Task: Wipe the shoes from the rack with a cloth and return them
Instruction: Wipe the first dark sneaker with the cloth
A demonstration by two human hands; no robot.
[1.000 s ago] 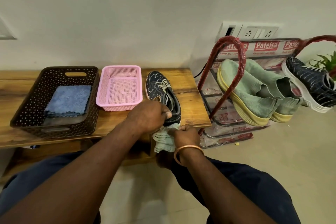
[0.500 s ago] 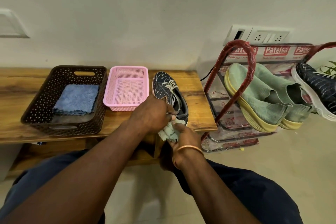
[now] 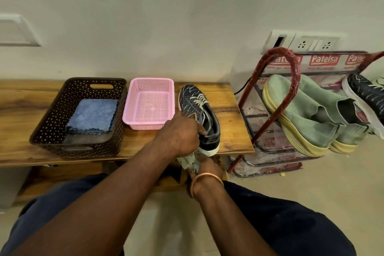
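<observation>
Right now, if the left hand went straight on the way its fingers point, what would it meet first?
The dark shoe: the left hand points right with fingers hooked on its collar. Beyond, probably the red rack; depth is unclear.

Head view, person only. Both forearms are bare right down to the frame edge. Left grip (image 3: 178,133) and right grip (image 3: 204,163) are bare too. One thin bangle (image 3: 204,174) sits on the right wrist just behind the grip: a copper-orange, smooth, plain round band with a slight shine. Both legs are in dark navy trousers (image 3: 291,226) of plain matte cloth, the same fabric on each leg. Can't make out any seams or markings.
</observation>
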